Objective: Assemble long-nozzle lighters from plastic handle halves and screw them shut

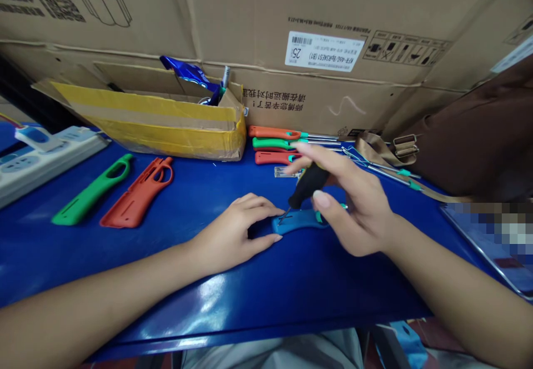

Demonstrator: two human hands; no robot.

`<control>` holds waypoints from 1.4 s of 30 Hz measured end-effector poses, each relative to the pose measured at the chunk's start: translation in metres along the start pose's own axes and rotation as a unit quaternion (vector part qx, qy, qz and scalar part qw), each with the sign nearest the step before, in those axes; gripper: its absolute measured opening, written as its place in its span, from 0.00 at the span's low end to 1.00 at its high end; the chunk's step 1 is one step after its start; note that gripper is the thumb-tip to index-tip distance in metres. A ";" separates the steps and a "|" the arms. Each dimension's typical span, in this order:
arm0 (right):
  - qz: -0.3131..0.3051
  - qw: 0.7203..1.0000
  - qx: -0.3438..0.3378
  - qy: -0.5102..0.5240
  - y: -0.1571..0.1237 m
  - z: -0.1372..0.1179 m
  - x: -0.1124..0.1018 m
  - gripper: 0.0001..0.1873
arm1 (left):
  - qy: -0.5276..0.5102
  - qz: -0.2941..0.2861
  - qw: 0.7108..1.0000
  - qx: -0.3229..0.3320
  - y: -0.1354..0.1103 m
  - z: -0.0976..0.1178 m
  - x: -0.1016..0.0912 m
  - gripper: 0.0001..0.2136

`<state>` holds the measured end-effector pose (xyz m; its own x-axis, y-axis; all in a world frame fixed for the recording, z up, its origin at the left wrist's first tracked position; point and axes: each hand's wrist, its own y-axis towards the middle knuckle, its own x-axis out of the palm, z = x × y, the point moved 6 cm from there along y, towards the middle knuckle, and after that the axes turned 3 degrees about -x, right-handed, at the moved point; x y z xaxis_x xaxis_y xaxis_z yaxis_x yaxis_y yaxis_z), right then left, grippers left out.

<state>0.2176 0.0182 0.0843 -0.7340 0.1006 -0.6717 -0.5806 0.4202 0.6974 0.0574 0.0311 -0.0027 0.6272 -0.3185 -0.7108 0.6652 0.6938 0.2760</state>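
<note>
A blue long-neck lighter (298, 223) lies flat on the blue table, with a teal trigger near its right end. My left hand (237, 227) steadies its left end between thumb and index finger. My right hand (353, 199) grips a screwdriver (308, 185) by its black handle. The screwdriver slants down to the left, its thin tip at a slot in the blue lighter's handle. The right part of the lighter is partly hidden behind my right hand.
Orange, green and red lighters (272, 143) lie stacked behind my hands. Green (89, 194) and red (133, 202) handle shells lie left, near a white power strip (54, 155). A yellow-taped carton (166, 130) stands behind, a brown bag (466, 130) at right.
</note>
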 end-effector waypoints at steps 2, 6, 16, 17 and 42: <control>-0.014 0.997 0.045 0.054 0.000 0.006 0.003 0.28 | -0.001 0.001 1.000 0.001 0.000 0.000 0.000 0.16; 0.058 0.993 -0.034 -0.092 0.000 -0.001 -0.005 0.27 | 0.000 0.003 1.000 0.005 -0.001 0.000 0.000 0.16; 0.089 0.996 0.003 -0.020 0.002 0.003 -0.007 0.17 | -0.005 -0.006 1.000 -0.004 -0.001 0.000 0.001 0.16; 0.103 0.992 -0.031 -0.067 0.002 -0.001 -0.010 0.17 | -0.005 -0.006 1.000 -0.004 -0.001 0.000 0.001 0.16; -0.005 1.000 -0.021 -0.018 0.005 -0.002 -0.004 0.24 | -0.003 0.002 1.000 -0.003 -0.001 0.000 0.000 0.15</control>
<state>0.2170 0.0180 0.0906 -0.7155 0.1297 -0.6864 -0.6027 0.3823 0.7005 0.0564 0.0302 -0.0032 0.6322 -0.3205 -0.7054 0.6603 0.6993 0.2740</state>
